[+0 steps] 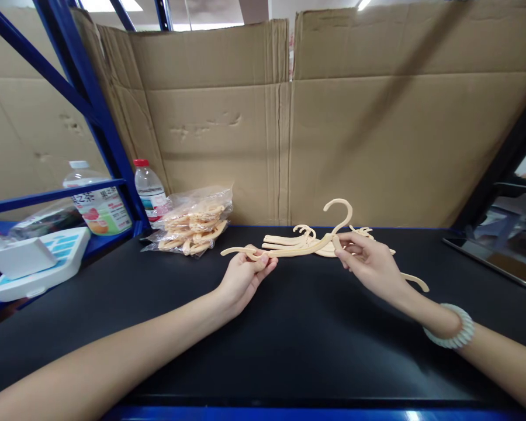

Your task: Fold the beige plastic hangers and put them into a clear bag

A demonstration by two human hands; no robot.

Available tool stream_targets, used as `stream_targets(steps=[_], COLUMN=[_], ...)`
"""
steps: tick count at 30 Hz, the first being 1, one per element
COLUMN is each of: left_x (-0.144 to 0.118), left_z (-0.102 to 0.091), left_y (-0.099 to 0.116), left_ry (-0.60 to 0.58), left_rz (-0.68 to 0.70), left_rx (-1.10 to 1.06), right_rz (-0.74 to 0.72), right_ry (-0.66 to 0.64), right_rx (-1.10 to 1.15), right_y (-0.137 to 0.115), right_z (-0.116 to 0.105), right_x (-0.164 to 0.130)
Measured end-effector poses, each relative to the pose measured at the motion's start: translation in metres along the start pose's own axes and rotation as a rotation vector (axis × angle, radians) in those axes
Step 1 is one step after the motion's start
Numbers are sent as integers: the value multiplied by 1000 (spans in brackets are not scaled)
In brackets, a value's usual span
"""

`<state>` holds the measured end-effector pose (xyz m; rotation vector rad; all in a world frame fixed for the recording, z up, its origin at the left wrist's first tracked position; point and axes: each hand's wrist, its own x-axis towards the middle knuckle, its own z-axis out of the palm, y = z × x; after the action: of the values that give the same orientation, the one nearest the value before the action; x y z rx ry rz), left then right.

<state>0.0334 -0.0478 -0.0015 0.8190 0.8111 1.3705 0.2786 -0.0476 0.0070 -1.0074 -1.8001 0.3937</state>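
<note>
Left hand pinching cream hanger arm, right hand holding its neck, loose hangers behind on black desk

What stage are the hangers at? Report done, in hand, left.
Done: a few loose hangers lie piled on the table.
In hand: the left hand and right hand hold one hanger by an arm and at the hook's base.
Left: the bag still holds more hangers.

At nine o'clock, the tea bottle sits half behind a blue shelf rail; its label print is unreadable.
</note>
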Motion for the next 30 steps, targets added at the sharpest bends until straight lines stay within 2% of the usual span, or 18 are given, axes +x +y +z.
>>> stream_targets(steps=[2, 4, 5, 7, 9, 11, 13, 15, 17, 19, 26, 30], left_x=[-4, -12, -17, -29, -41, -51, -57, -58, -56, -55, -53, -52], left_z=[2, 5, 7, 10, 13, 15, 14, 13, 11, 10, 10, 12], left_y=[-1, -3, -5, -8, -9, -8, -5, -3, -3, -5, -7, -6], left_ry=[4, -25, -62, -213, -415, -648, -790, -811, -785, -788, -805, -814], left_rz=[-22, -67, -85, -62, 122, 433, 644, 723, 710, 660, 502, 471], left_rx=[29, 145, 241, 498, 814, 1084, 1273, 1399, 1474, 1513, 1532, 1552], right_rz=[16, 11, 12, 22, 35, 23, 3, 10, 30, 24, -24, -160], right_ry=[33, 57, 55, 29, -26, -103, -210, -328, -428, -475, -506, -387], right_rx=[7, -10, -22, -48, -85, -126, -154, -166, -184, -216, -300, -413], right_y=[2, 6, 8, 11, 12, 10, 8, 7, 6, 6, 5, 20], right_z=[-2, -6, -7, -10, -10, -8, -4, 1, 4, 6, 2, -7], right_x=[3, 6, 8, 10, 11, 9, 6, 2, -1, -4, -2, 6])
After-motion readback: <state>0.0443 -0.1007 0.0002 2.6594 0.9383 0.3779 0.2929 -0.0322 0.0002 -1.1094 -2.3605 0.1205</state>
